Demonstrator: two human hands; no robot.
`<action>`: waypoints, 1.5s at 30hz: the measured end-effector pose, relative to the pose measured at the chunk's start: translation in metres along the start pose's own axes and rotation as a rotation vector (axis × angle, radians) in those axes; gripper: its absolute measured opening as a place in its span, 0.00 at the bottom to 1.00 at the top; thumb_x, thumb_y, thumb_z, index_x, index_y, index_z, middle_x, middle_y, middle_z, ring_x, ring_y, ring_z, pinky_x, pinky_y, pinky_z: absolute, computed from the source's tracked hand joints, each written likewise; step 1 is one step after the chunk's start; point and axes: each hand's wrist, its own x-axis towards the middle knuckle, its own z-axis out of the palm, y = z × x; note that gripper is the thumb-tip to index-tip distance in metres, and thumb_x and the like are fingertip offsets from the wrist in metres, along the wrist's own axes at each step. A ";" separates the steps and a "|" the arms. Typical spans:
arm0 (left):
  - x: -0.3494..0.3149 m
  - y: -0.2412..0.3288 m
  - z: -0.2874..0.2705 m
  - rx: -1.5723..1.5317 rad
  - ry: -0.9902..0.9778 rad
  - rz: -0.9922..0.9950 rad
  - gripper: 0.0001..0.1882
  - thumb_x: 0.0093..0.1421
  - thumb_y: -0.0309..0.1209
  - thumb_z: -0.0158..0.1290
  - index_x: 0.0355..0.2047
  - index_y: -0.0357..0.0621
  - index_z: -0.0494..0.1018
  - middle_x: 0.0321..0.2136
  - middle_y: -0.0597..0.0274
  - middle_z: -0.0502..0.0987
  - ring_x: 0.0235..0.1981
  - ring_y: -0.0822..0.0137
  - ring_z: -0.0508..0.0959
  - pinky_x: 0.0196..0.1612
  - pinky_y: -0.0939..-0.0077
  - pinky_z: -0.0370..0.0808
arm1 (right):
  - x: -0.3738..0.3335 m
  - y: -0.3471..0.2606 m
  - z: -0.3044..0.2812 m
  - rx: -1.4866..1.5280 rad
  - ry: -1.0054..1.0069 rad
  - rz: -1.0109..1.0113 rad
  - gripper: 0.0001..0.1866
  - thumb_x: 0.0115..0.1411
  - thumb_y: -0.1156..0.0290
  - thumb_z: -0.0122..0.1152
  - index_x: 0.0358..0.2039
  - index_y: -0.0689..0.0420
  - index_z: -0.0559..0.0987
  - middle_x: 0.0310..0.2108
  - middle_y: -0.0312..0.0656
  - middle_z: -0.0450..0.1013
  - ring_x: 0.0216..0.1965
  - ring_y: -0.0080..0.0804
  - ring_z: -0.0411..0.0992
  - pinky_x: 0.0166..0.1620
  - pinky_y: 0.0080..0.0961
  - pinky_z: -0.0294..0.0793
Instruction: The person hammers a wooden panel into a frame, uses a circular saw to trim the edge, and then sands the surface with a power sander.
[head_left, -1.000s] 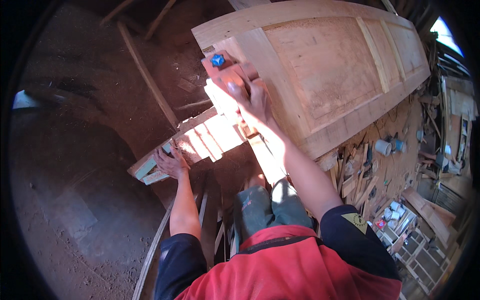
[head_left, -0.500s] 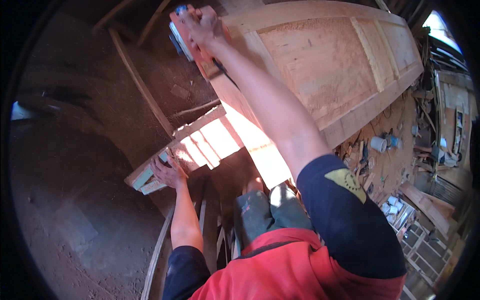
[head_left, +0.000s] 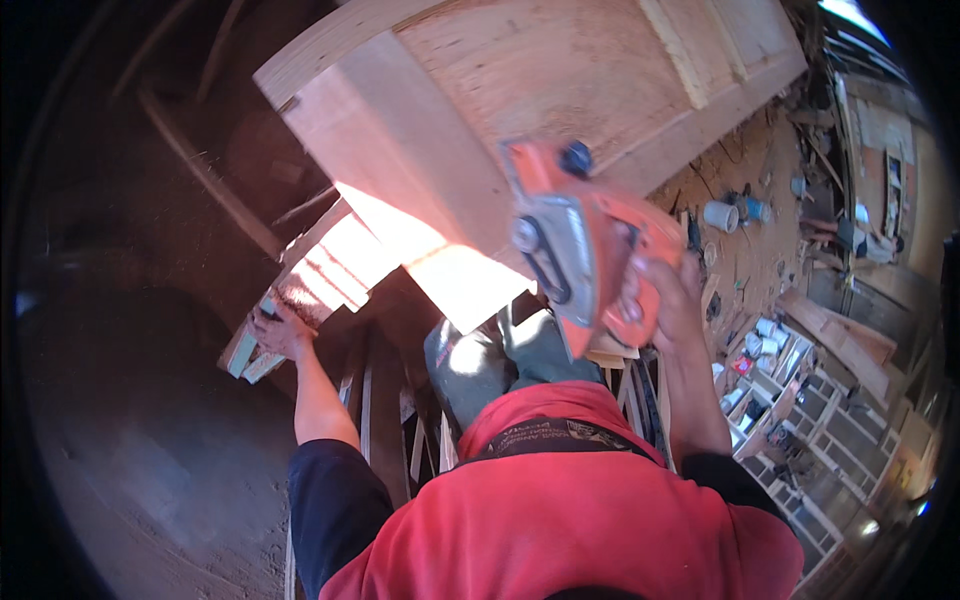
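Observation:
My right hand [head_left: 675,300] is wrapped round the rear handle of an orange belt sander [head_left: 590,225], lifted in front of my right side and slightly blurred. Its grey metal flank and black front knob show. Behind it lies a large wooden panel door [head_left: 560,75], with a pale bare stile [head_left: 410,140] nearest me. At the left, my left hand [head_left: 285,330] grips the end of a short wooden piece [head_left: 335,260] with pale green edges, its fingers over the top. Sunlight falls in bright patches on this piece and on the door's near corner.
Buckets [head_left: 721,215] and wood scraps lie on the brown floor at the right. Further right are a stack of window-like frames [head_left: 835,430] and some loose planks [head_left: 840,335]. A thin pole [head_left: 205,180] slants through the dark area on the left. Slats stand beside my legs.
My right hand has brought the belt sander from the door's far left corner back toward my body, to the right. My left hand stays on the wooden piece. The view has shifted.

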 end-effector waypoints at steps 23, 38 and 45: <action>-0.205 0.425 -0.018 -0.255 -0.615 1.351 0.44 0.66 0.59 0.46 0.74 0.48 0.51 0.74 0.48 0.49 0.75 0.44 0.47 0.72 0.36 0.41 | -0.075 0.016 -0.263 0.247 1.007 -0.912 0.22 0.63 0.74 0.49 0.58 0.65 0.72 0.22 0.36 0.66 0.17 0.24 0.65 0.22 0.25 0.68; -0.376 0.142 0.022 0.004 -0.715 1.053 0.57 0.57 0.66 0.53 0.75 0.46 0.44 0.74 0.45 0.46 0.75 0.41 0.43 0.71 0.33 0.39 | 0.008 0.171 -0.457 0.434 0.643 -0.859 0.17 0.61 0.75 0.57 0.51 0.64 0.76 0.16 0.34 0.68 0.13 0.24 0.65 0.19 0.26 0.68; -0.370 -0.021 0.008 0.370 -1.080 0.963 0.60 0.55 0.48 0.65 0.76 0.65 0.35 0.77 0.60 0.37 0.76 0.44 0.44 0.69 0.26 0.49 | -0.062 0.296 -0.477 0.469 0.766 -0.655 0.11 0.63 0.75 0.58 0.45 0.62 0.76 0.20 0.34 0.68 0.14 0.22 0.65 0.18 0.23 0.66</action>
